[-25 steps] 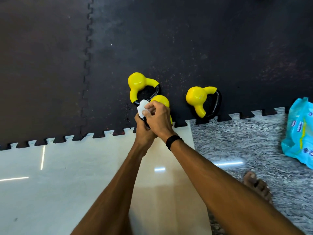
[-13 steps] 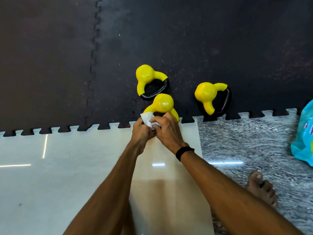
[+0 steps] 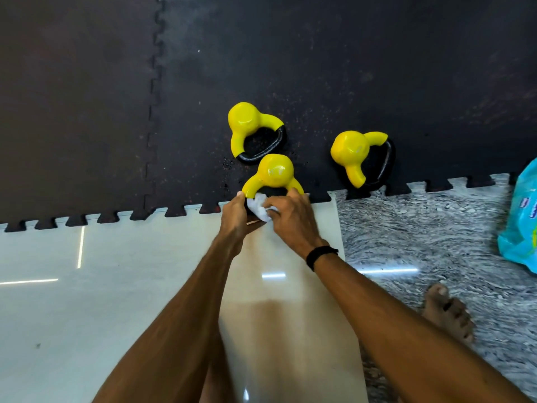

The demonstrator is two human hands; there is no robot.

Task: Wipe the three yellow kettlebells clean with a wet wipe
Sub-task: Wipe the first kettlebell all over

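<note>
Three yellow kettlebells with black handles lie on the black mat. The nearest kettlebell (image 3: 274, 173) lies at the mat's front edge with its handle toward me. My left hand (image 3: 236, 214) grips the left side of that handle. My right hand (image 3: 292, 218) presses a crumpled white wet wipe (image 3: 259, 209) against the black handle, which is mostly hidden by both hands. A second kettlebell (image 3: 247, 123) lies just behind it. The third kettlebell (image 3: 353, 151) lies apart to the right.
The black interlocking mat (image 3: 319, 53) fills the far half. A glossy pale tile floor (image 3: 87, 301) is near me, grey patterned stone (image 3: 421, 228) to the right. A blue wet-wipe pack (image 3: 521, 222) lies at the right edge. A bare foot (image 3: 447, 312) rests on the stone.
The nearest kettlebell has come out from under my hands, its yellow ball now in full view. My hands and the wipe have shifted down onto its handle.
</note>
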